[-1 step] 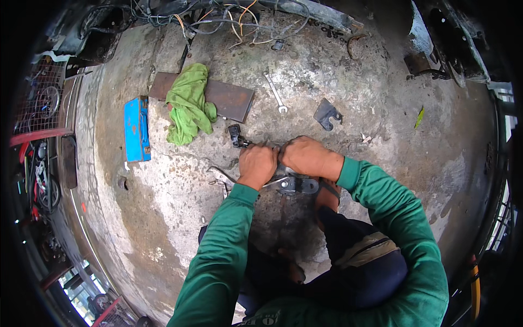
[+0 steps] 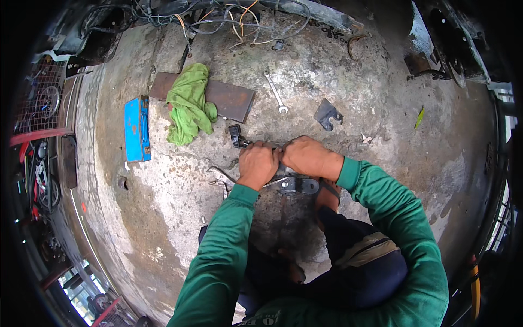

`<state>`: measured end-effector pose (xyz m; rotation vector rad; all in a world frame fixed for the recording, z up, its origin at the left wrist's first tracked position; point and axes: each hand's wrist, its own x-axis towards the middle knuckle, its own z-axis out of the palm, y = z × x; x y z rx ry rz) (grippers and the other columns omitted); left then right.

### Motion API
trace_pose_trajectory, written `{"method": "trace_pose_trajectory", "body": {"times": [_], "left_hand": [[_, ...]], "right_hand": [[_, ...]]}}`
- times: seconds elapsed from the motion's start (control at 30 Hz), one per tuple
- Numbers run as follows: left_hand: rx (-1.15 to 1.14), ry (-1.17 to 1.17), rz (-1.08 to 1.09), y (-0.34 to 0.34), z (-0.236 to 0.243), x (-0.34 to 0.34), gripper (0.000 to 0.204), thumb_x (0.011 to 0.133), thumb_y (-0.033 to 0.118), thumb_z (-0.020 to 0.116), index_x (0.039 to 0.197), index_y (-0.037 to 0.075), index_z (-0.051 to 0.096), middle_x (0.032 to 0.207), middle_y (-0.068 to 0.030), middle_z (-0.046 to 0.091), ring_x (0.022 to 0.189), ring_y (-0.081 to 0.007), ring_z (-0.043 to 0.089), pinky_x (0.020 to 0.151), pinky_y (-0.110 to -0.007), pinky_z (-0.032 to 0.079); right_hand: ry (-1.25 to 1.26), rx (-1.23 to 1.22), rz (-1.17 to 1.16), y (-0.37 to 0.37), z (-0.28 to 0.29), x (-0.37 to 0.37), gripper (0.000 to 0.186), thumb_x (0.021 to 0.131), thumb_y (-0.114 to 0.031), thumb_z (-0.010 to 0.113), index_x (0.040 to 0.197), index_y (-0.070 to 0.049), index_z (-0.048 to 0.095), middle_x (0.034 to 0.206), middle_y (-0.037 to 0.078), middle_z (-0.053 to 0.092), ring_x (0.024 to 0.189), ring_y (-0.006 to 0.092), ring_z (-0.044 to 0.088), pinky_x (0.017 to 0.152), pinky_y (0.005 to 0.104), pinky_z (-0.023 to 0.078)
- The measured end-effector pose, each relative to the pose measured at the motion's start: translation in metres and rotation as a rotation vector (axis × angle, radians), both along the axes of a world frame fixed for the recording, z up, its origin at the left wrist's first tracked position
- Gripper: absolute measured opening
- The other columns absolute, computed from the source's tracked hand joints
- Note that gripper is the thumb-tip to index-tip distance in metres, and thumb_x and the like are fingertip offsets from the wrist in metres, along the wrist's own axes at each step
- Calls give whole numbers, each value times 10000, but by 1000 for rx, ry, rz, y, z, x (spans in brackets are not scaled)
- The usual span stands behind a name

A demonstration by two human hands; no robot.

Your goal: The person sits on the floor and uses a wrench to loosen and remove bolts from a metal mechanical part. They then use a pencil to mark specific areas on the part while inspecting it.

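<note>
My left hand (image 2: 257, 166) is closed, knuckles up, over a dark metal part whose black bracket-like end (image 2: 236, 136) sticks out past its fingers. Right beside it my right hand (image 2: 305, 157) is also closed, the thumbs nearly touching; whatever lies in its fingers is hidden underneath. Below the hands a dark metal bracket with a bolt (image 2: 297, 185) rests next to my foot. Locking pliers (image 2: 220, 177) lie by my left wrist, partly covered by it.
A combination wrench (image 2: 276, 94) and a notched dark plate (image 2: 328, 114) lie farther off on the concrete floor. A green cloth (image 2: 190, 103) drapes over a rusty flat bar (image 2: 234, 101). At the left stands a blue metal box (image 2: 136, 129). Loose wires (image 2: 234, 24) hang at the far edge.
</note>
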<state>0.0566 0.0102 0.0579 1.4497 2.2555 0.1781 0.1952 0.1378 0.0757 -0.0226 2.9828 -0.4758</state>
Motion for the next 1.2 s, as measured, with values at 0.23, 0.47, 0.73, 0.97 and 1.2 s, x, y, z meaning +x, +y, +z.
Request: {"method": "trace_pose_trajectory", "body": {"times": [0.23,0.47,0.73,0.97,1.2], "left_hand": [[52,5,-101,0,-17,-12,304,918,318,650,1040,44,700,1013,-181,724,1021,-392,684,885,-497,530],[157,-190,-20,5,6,-13,213,866,145,682,1047,36,649,1019,-198,711,988,-408,683,853,-496,536],[-112,-23,-45,7,-3,-15,259,882,215,686,1061,30,655,999,-232,712,934,-431,697,816,-506,556],[217,-214,-2,-1,0,-11,224,842,94,707,1047,26,650,992,-232,709,929,-445,692,825,-526,550],[-95,-60,13,5,13,-6,239,822,63,719,1041,18,635,991,-239,702,939,-445,688,817,-521,549]], "right_hand": [[270,-38,-17,-6,-24,2,201,891,-180,585,915,-38,725,807,98,732,738,321,737,724,424,595],[-223,-25,-81,-11,9,0,209,931,-176,584,965,-18,717,997,112,717,956,295,721,830,411,588],[219,4,-119,-15,-3,3,188,884,-185,610,867,-55,745,791,106,737,713,298,732,706,420,590],[17,102,-39,-15,0,4,168,864,-174,621,837,-72,753,780,108,734,715,282,732,697,409,583],[-68,33,-122,-8,8,-2,159,886,-155,602,909,-57,725,885,126,738,779,289,745,734,408,590]]}}
